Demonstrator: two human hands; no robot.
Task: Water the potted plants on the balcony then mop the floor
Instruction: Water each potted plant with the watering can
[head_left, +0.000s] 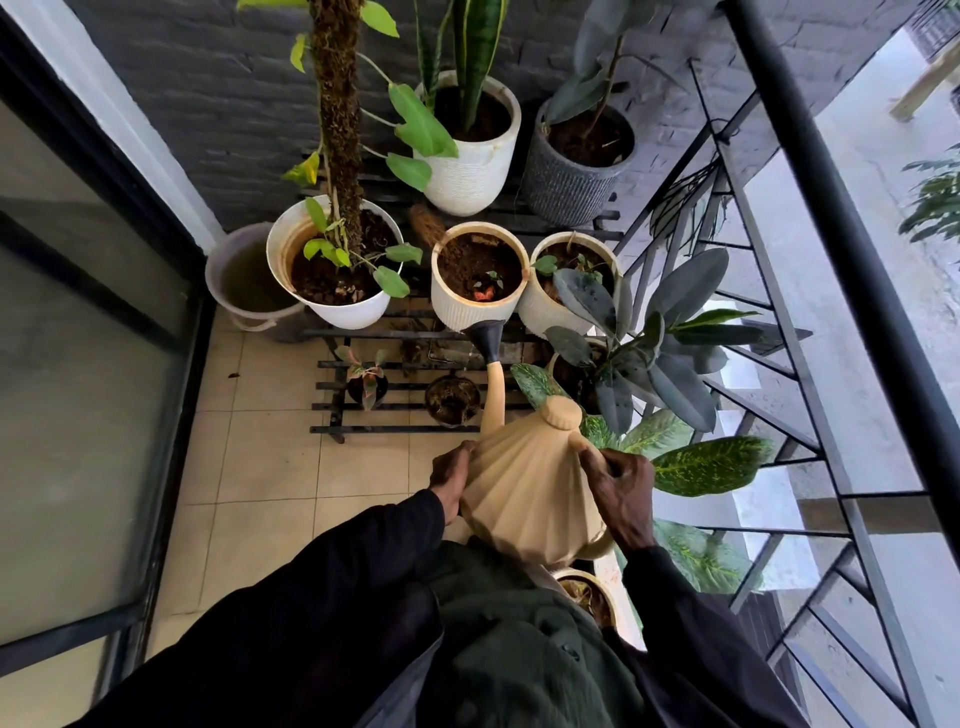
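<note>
Left hand (451, 480) holds watering can (524, 493) side; right hand (621, 496) grips handle (602, 548), mostly hidden.

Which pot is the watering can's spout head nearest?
The middle ribbed cream pot with the tiny seedling; the spout head of the watering can overlaps its near wall.

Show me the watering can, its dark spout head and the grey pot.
watering can (524, 488): head view, ribbed body.
dark spout head (491, 338): head view, its flared side.
grey pot (566, 184): head view, outer wall.
</note>
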